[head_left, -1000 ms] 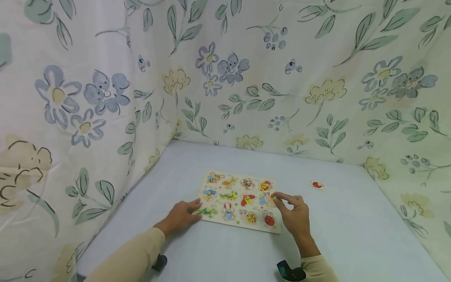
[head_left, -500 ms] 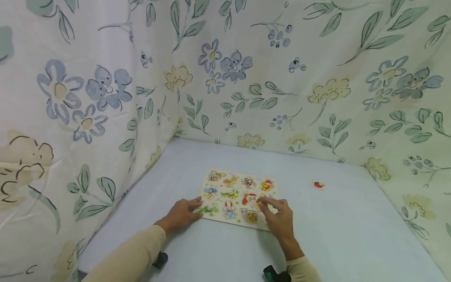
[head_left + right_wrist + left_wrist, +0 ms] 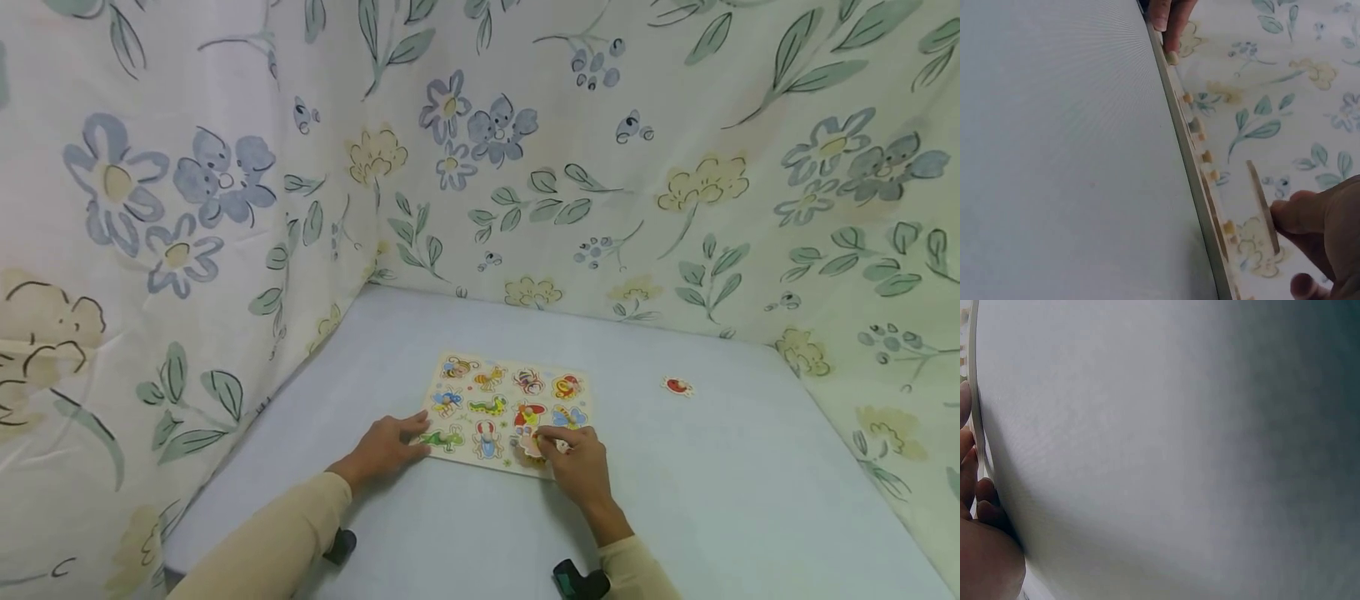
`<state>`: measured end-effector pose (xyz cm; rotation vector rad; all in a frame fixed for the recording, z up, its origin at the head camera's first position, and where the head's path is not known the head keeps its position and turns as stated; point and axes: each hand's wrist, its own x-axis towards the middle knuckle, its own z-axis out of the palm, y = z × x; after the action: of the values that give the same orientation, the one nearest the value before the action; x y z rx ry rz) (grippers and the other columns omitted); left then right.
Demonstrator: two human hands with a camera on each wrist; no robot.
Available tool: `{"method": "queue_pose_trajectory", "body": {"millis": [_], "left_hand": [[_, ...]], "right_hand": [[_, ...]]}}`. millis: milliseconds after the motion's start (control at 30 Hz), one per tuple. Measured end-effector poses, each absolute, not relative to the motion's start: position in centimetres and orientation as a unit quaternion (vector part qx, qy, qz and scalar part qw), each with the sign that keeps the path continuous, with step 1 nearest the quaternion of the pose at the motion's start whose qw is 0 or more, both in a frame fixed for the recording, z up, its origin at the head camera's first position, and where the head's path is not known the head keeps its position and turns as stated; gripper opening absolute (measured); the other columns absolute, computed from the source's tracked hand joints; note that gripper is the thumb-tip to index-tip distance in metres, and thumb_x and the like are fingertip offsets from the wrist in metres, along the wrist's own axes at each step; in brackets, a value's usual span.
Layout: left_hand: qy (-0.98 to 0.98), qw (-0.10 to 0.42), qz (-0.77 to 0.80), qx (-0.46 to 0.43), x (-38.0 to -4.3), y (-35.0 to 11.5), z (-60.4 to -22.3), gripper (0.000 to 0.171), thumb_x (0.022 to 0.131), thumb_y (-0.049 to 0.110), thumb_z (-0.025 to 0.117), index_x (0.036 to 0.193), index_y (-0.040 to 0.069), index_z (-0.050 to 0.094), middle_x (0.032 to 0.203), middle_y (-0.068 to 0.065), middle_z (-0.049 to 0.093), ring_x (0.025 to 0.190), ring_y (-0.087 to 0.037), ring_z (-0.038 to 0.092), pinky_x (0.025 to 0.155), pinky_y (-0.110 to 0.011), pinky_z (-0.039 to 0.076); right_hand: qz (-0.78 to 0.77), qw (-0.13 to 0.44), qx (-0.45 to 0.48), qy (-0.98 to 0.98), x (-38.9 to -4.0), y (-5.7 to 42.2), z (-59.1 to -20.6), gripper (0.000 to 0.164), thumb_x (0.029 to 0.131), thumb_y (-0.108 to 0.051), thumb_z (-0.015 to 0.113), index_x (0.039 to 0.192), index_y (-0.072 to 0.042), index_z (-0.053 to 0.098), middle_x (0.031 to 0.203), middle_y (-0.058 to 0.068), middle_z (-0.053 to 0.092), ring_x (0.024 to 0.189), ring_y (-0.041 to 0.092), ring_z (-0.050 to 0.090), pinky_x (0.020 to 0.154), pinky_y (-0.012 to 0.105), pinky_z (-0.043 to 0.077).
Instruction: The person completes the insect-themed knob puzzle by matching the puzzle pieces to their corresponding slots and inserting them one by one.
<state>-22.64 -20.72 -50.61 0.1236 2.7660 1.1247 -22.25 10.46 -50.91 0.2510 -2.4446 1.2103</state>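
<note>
A wooden peg puzzle board [image 3: 498, 468] with colourful bug pictures lies on the table. At its near left corner my left hand [image 3: 386, 450] grips the edge, and the left wrist view shows several fingers [image 3: 986, 503] curled against that side. My right hand [image 3: 581, 467] pinches a pale bug-shaped puzzle piece [image 3: 528, 443] between thumb and fingers, over the board's bottom row. Seen edge-on in the right wrist view, the puzzle piece [image 3: 1262, 206] is tilted and apart from the board [image 3: 1194, 169]. The hand hides the board's near right corner.
A loose red ladybug piece [image 3: 677, 386] lies on the white table [image 3: 712, 467], right of the board. Small wooden knobs [image 3: 1207, 156] stick up from the board. Floral cloth [image 3: 600, 167] hangs behind and along the sides.
My right hand has carried the pinched puzzle piece left and nearer, from the board's right edge to its bottom row. The left hand keeps its grip on the corner.
</note>
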Motion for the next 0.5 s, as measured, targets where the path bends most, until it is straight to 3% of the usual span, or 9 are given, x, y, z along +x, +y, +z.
{"method": "queue_pose_trajectory", "body": {"millis": [500], "left_hand": [[0.923,0.066,0.377,0.048,-22.63,-20.63,-50.53,0.048,0.084,0.022,0.076,0.128,0.009,0.062,0.144,0.004,0.045,0.138,-0.030,0.032,0.111,-0.051,0.023]], "right_hand": [[0.402,0.138,0.098,-0.900,-22.39,10.26,-51.51,0.010,0.077,-0.007,0.078,0.085,-0.014,0.079,0.073,-0.009,0.066,0.067,0.016,0.039,0.056,0.030,0.030]]}}
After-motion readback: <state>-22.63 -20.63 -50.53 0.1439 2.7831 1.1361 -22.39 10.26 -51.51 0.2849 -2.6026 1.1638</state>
